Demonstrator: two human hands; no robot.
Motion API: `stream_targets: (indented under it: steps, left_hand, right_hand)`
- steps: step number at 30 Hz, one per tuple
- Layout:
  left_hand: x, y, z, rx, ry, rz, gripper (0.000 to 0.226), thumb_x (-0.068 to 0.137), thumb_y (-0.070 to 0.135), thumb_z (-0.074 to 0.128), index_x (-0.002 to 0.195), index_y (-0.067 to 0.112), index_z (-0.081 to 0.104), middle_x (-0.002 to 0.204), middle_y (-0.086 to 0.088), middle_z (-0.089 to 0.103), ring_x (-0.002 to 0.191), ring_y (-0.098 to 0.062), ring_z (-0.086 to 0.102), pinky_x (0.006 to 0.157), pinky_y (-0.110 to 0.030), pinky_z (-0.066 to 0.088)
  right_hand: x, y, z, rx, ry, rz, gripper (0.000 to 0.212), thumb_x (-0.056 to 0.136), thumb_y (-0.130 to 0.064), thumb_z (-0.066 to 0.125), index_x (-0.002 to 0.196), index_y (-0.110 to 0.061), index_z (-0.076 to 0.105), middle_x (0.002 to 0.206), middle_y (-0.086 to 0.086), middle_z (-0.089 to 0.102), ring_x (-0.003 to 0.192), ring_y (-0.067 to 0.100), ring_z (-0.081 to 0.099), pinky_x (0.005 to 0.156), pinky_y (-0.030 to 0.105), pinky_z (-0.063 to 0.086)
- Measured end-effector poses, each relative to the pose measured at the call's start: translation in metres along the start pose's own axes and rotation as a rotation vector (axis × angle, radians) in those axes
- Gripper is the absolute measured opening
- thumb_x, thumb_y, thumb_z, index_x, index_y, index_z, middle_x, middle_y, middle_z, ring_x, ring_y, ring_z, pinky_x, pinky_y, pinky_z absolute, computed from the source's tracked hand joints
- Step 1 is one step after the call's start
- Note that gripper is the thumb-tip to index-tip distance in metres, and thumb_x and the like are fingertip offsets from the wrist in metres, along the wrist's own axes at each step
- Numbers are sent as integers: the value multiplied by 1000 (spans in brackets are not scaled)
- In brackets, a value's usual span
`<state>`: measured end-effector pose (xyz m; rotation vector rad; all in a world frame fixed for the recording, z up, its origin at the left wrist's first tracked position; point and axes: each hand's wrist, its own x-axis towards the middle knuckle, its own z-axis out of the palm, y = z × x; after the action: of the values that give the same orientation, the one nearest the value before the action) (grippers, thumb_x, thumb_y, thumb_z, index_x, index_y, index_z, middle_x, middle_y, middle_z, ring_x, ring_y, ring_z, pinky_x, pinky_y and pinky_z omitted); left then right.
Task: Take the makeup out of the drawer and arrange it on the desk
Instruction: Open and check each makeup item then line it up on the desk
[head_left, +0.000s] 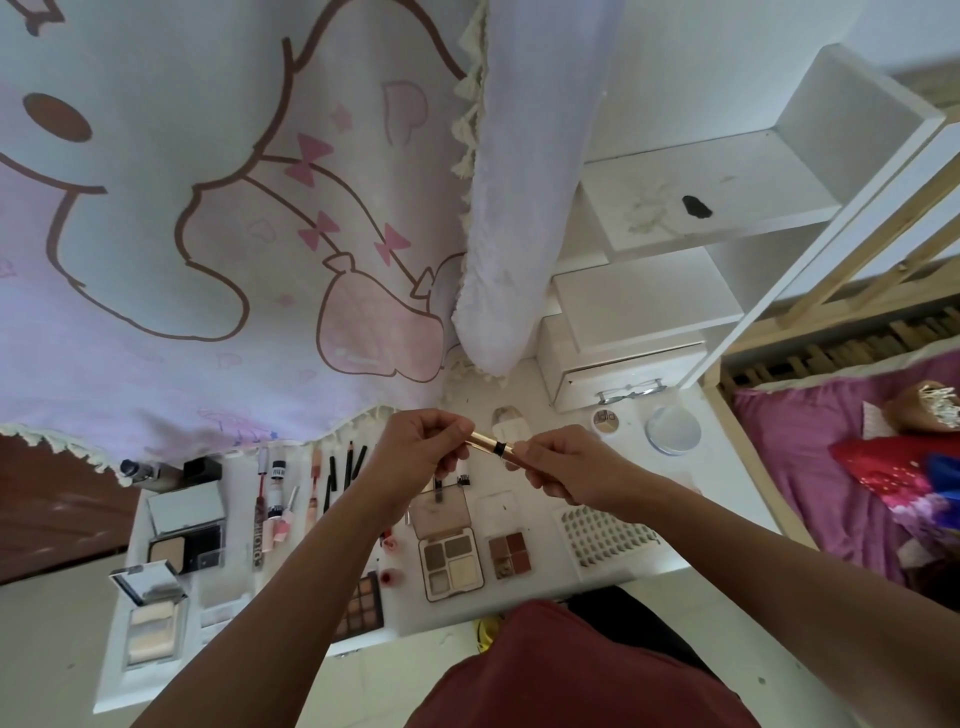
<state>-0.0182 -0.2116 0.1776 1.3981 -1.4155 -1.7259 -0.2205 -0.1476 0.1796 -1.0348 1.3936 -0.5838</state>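
Note:
Both my hands hold a slim gold makeup tube (493, 447) with a black band above the white desk (691, 551). My left hand (421, 441) pinches its left end and my right hand (561, 467) grips its right end. Below them lie an open eyeshadow palette (451, 561), a small four-pan palette (509, 553) and a brown-toned palette (363, 603). To the left lie several pencils (340, 473), lip tubes (275, 499) and open powder compacts (187, 525). A small white drawer unit (618, 379) stands at the back right, its drawer shut.
A pink cartoon curtain (208, 234) hangs over the desk's back edge. A round compact (674, 430), a small jar (605, 420) and a tray of false lashes (602, 535) sit at the right. White shelves (727, 208) rise behind; a bed (857, 467) lies right.

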Motion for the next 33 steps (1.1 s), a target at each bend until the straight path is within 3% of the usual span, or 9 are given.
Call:
stream_targets:
  steps: [3,5,9,12,17,22,25,29,33]
  left_hand:
    - [-1,0,1,-8,3,0,17,92,12,62,96,-2,70,65,-8,62,54,-15,49,50,-21,41]
    - [-1,0,2,-8,4,3,18,92,13,62,96,-3,70,65,-8,62,54,-15,49,49,-21,41]
    - [-1,1,2,-4,13,5,17,91,13,63,95,-2,70,65,-9,63,54,-15,49,49,-21,41]
    - [-2,0,1,-5,10,3,17,91,13,63,95,-1,70,66,-9,63,55,-15,50,50,-21,42]
    - [-3,-2,-1,-25,7,-1,17,91,12,63,95,-3,70,65,-10,63,54,-16,49,49,-21,41]
    - [-3,0,-3,-21,8,6,17,91,11,63,96,-4,70,65,-10,62,54,-15,49,49,-22,41]
    - [-4,1,-5,-16,15,10,17,92,11,62,95,-4,70,64,-9,63,53,-15,49,49,-21,41]
    - [-5,1,-7,-11,17,15,17,92,12,62,94,-4,70,62,-7,62,52,-13,49,49,-20,41]
    - [-7,-1,-8,-22,25,2,16,92,11,62,94,-3,70,62,-6,63,52,-14,49,49,-20,41]
  right_hand:
    - [-1,0,-1,-88,34,-38,15,92,-23,68,97,-10,66,68,-5,57,53,3,47,47,13,36]
    - [-1,0,-1,-81,50,-57,17,88,-19,71,101,-13,62,72,-7,59,56,2,50,48,11,38]
    - [-2,2,-1,-13,38,-20,16,96,-28,62,104,-16,65,73,-1,63,54,6,47,46,17,34]
    - [-2,3,0,10,10,0,34,101,-34,51,100,-5,70,68,-2,58,51,5,42,45,18,31]
    - [-2,1,2,-60,30,4,23,96,-32,61,91,-10,66,69,-1,59,54,7,44,47,19,33]
    - [-2,-1,5,-7,33,-52,16,90,-17,69,100,-9,60,68,-4,55,54,5,46,46,14,36]
    - [-1,-4,7,26,29,-29,15,94,-24,64,103,-11,64,70,-1,56,50,6,42,44,16,33]
    - [0,-4,9,-3,9,-4,33,102,-31,50,96,-4,69,67,-2,52,50,6,36,45,18,28]
    - [-1,-5,9,-122,38,-37,16,96,-27,62,92,-11,65,68,-5,57,54,4,47,48,15,36]
